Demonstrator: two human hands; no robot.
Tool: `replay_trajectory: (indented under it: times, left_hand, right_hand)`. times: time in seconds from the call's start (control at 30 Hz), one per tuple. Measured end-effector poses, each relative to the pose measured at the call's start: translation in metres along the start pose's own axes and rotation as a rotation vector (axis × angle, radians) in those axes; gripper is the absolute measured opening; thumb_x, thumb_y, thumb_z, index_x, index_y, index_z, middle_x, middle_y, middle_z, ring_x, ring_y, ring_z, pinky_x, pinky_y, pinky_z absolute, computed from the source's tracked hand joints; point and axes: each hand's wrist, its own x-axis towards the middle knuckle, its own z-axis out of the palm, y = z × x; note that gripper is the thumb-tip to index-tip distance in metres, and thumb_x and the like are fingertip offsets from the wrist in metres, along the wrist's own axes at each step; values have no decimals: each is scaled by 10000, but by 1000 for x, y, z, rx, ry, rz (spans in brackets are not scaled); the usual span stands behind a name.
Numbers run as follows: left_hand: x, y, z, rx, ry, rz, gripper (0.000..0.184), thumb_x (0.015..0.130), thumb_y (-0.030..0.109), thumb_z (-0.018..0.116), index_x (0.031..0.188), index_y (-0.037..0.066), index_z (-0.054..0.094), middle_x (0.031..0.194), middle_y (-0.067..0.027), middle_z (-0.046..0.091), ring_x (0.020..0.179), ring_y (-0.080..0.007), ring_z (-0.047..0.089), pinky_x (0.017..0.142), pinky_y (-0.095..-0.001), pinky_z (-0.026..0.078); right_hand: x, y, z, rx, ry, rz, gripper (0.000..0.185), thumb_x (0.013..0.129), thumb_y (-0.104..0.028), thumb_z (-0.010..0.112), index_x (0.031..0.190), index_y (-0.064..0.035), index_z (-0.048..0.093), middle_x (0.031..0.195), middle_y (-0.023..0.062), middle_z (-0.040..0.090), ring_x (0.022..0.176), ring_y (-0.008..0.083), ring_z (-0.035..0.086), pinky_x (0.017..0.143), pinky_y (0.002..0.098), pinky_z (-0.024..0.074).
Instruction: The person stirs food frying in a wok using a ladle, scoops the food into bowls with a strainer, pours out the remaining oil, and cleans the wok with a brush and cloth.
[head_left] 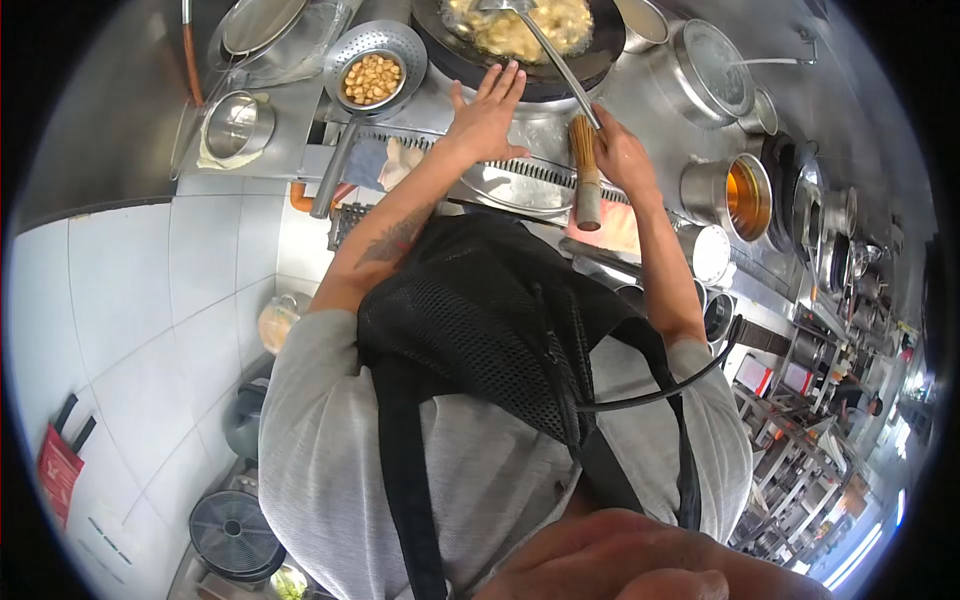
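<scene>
My right hand (625,155) is closed around the long metal handle of a ladle (556,58), whose head lies in the wok at the top of the view. The dark wok (440,52) holds pieces in bubbling, yellowish oil. Fingers spread and palm down, my left hand (487,118) reaches to the near rim of the wok and holds nothing; whether it touches the rim I cannot tell. Left of it, a perforated strainer (340,62) carries a bowl (348,92) of browned nuts or similar small pieces (372,80). A bamboo wok brush (586,175) lies beside my right hand.
A steel pot (705,190) with orange liquid and a large lidded pot (690,75) stand on the right. At the left is a small metal bowl (240,128) on a cloth. The strainer's handle (336,170) juts over the counter edge. Shelving (800,440) stands farther right.
</scene>
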Motion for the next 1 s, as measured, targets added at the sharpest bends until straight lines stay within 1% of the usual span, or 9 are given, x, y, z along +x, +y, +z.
replay_trajectory:
  times: [0.33, 0.43, 0.5, 0.53, 0.6, 0.7, 0.9, 0.97, 1.0]
  left_hand:
    - [-3, -1, -6, -70, 11, 22, 1241, 638, 534, 822, 1569, 105, 123, 1647, -67, 99, 1515, -264, 92, 1093, -743, 162]
    - [-3, -2, -6, -81, 5, 26, 1254, 632, 543, 826, 1569, 105, 118, 1650, -64, 88, 1517, -263, 80, 1098, -741, 151]
    - [-2, -3, -6, -86, -12, 32, 1265, 629, 550, 827, 1571, 106, 109, 1651, -65, 82, 1518, -263, 74, 1103, -737, 142]
    - [-1, -4, -8, -90, -28, 38, 1276, 626, 557, 828, 1572, 107, 100, 1652, -66, 76, 1519, -263, 69, 1108, -733, 132]
    - [1, -5, -11, -85, -50, 45, 1286, 626, 570, 826, 1573, 107, 90, 1652, -70, 70, 1520, -264, 63, 1113, -730, 123]
    - [2, -4, -7, -46, -59, 57, 1308, 621, 594, 821, 1575, 107, 70, 1652, -82, 58, 1521, -272, 55, 1115, -729, 114]
    - [7, -14, 1, -101, 9, 153, 1223, 674, 620, 782, 1561, 68, 147, 1630, -167, 129, 1504, -339, 132, 1150, -615, 198]
    - [-6, -30, -3, -288, 113, 263, 1060, 773, 593, 724, 1533, 29, 246, 1581, -226, 250, 1464, -382, 250, 1161, -486, 271]
    - [-18, -32, -15, -353, 66, 190, 1039, 784, 580, 722, 1534, 40, 249, 1572, -225, 272, 1459, -373, 267, 1160, -488, 273]
  right_hand:
    - [72, 22, 19, -221, -62, 187, 547, 938, -242, 525, 1462, -132, 412, 1017, 360, 623, 908, 509, 622, 803, 585, 487]
    - [72, 22, 25, -183, 93, 57, 521, 981, -270, 507, 1469, -116, 407, 904, 292, 671, 725, 423, 671, 656, 521, 535]
    - [66, 7, 16, 704, -122, 546, 436, 996, -222, 490, 1401, -64, 482, 686, 94, 589, 535, 206, 587, 505, 368, 511]
    - [64, 5, 9, 723, -108, 549, 436, 996, -222, 490, 1401, -64, 482, 686, 94, 589, 535, 206, 587, 505, 368, 511]
    - [51, 8, -4, 1367, -333, 765, 357, 1027, -231, 472, 1339, -64, 511, 672, -38, 425, 494, 46, 406, 427, 214, 408]
    - [23, 8, -12, 1845, -490, 790, 316, 1042, -221, 445, 1298, -48, 507, 676, -44, 410, 481, 19, 364, 388, 168, 358]
    - [-25, 3, -7, 2170, -598, 636, 333, 1022, -146, 493, 1326, -12, 475, 680, -55, 424, 486, -7, 385, 362, 135, 315]
    - [-38, -1, 0, 1951, -460, 596, 293, 1000, -144, 530, 1268, -28, 496, 688, -44, 448, 479, 7, 386, 363, 158, 315]
    - [-43, -3, 6, 1829, -413, 588, 258, 991, -148, 547, 1222, -43, 503, 688, -41, 454, 476, 18, 389, 367, 176, 318]
